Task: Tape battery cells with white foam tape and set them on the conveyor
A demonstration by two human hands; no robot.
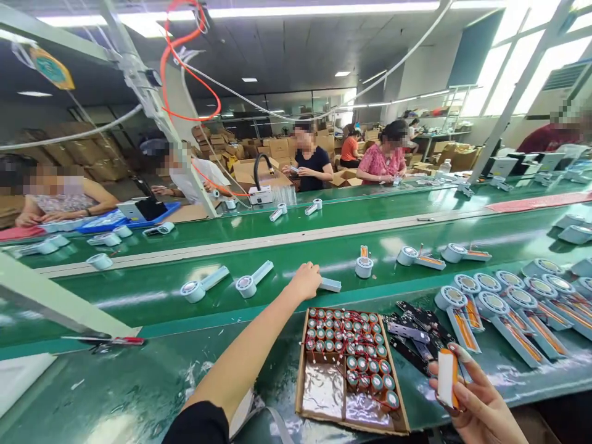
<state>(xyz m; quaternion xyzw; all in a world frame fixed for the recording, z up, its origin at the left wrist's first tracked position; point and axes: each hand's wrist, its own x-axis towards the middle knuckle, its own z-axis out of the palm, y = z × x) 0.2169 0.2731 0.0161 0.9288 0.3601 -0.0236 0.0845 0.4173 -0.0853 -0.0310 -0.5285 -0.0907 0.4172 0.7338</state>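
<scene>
Nearest, the right hand (476, 404) pinches a white and orange cover piece (447, 377) upright between thumb and fingers, just right of the cardboard tray (303, 370) of red-wired batteries (356, 351). Farther out, the left hand (305, 281) closes over a white handheld fan (329, 284) lying on the green conveyor belt (161, 290), with two more fans (203, 285) to its left.
</scene>
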